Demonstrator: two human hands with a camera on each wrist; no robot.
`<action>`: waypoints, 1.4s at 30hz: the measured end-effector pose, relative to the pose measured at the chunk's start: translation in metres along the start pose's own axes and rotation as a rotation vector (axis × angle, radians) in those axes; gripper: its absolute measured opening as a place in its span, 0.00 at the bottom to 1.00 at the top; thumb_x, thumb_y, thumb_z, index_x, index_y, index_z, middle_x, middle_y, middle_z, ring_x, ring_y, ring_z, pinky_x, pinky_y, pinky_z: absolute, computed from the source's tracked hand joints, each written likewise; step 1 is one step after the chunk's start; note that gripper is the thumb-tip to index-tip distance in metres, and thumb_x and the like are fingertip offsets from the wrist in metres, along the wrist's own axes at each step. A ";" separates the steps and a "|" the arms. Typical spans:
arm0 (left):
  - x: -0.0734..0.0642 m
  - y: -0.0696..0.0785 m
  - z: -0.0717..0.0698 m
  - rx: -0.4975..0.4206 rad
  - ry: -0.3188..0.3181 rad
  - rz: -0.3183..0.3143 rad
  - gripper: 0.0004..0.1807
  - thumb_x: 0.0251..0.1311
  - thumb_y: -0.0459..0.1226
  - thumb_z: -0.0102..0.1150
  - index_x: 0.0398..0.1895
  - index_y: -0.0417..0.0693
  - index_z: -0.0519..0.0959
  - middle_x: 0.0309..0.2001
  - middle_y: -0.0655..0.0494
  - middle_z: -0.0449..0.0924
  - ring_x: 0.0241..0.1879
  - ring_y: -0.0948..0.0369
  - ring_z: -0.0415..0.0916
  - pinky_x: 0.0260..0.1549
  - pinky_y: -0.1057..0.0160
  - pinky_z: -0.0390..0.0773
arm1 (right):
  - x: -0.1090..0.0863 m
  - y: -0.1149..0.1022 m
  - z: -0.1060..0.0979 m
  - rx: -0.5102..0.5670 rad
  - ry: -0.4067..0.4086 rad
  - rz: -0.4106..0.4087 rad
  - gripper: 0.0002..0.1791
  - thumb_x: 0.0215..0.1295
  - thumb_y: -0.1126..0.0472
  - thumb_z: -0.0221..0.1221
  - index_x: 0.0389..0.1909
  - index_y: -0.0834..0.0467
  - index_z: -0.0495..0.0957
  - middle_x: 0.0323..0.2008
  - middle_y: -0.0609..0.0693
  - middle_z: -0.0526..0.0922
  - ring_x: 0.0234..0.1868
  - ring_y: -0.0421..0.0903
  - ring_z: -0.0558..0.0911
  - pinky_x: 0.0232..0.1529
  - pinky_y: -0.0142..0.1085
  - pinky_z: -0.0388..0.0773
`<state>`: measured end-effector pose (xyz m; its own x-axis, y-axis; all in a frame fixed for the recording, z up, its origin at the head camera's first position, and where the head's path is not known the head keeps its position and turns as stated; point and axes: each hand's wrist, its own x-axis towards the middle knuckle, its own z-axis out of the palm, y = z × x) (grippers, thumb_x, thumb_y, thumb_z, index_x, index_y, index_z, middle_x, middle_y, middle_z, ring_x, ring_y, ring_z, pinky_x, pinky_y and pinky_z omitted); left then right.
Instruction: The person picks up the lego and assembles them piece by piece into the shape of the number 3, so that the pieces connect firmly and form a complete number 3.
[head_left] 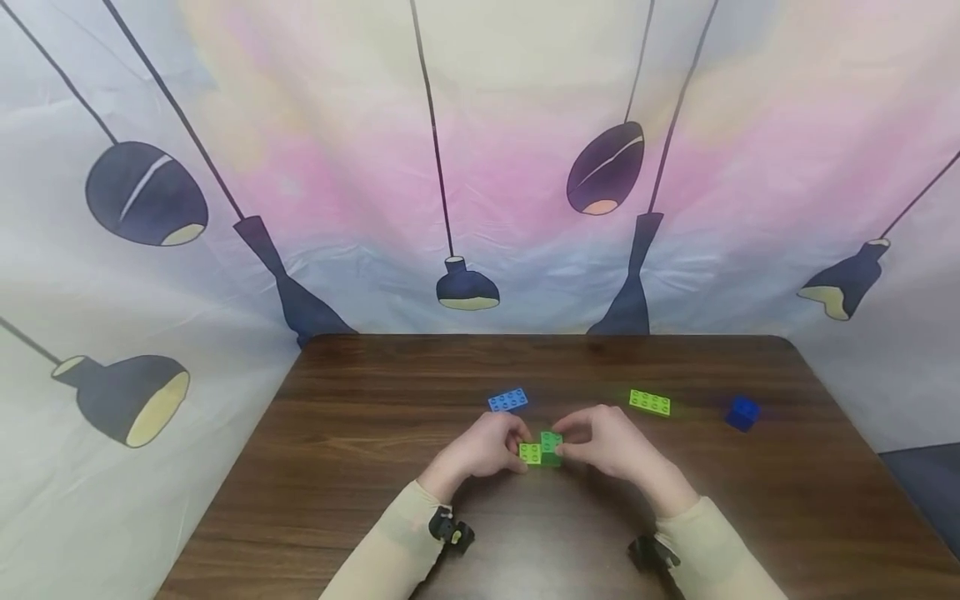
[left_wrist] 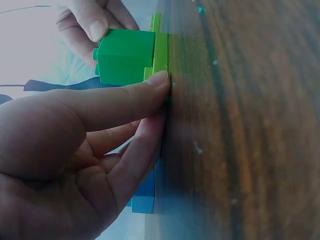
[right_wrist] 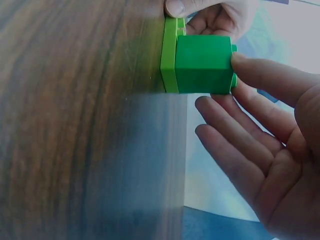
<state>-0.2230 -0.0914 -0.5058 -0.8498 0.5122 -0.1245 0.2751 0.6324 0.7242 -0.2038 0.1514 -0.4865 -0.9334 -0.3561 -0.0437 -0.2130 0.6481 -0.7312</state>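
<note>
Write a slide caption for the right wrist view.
Right grip holding a green cube-shaped plastic brick atop a flat lime-green plastic brick held by the left grip.

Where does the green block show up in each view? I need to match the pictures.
Head: lower half, slightly right of centre, the green block lies between the left hand and right hand.
Left wrist: upper part, left of centre.
Right wrist: upper part, right of centre, by the right thumb.
Shared landmark: the lime brick beneath it.
</note>
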 end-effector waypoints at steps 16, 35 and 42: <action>-0.003 0.009 0.002 0.011 0.021 0.002 0.16 0.50 0.25 0.81 0.42 0.42 0.87 0.30 0.56 0.80 0.30 0.65 0.75 0.32 0.66 0.77 | -0.003 0.004 -0.004 0.101 -0.044 -0.038 0.14 0.63 0.62 0.76 0.49 0.56 0.88 0.51 0.53 0.89 0.47 0.49 0.91 0.43 0.45 0.88; 0.001 0.001 -0.002 0.013 0.004 0.007 0.17 0.51 0.26 0.81 0.43 0.43 0.86 0.29 0.56 0.80 0.29 0.64 0.75 0.30 0.65 0.75 | 0.007 0.022 -0.003 0.137 -0.171 -0.137 0.20 0.65 0.60 0.75 0.55 0.57 0.81 0.49 0.49 0.88 0.49 0.47 0.89 0.43 0.40 0.87; -0.001 0.002 0.001 0.006 0.004 0.009 0.16 0.51 0.26 0.81 0.43 0.43 0.87 0.29 0.56 0.80 0.30 0.64 0.75 0.32 0.65 0.76 | 0.006 0.028 -0.004 0.172 -0.198 -0.091 0.23 0.62 0.59 0.77 0.55 0.58 0.81 0.47 0.49 0.88 0.49 0.48 0.89 0.49 0.44 0.86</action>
<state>-0.2212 -0.0897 -0.5050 -0.8491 0.5156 -0.1153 0.2852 0.6310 0.7214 -0.2166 0.1696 -0.5047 -0.8344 -0.5433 -0.0921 -0.2256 0.4893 -0.8424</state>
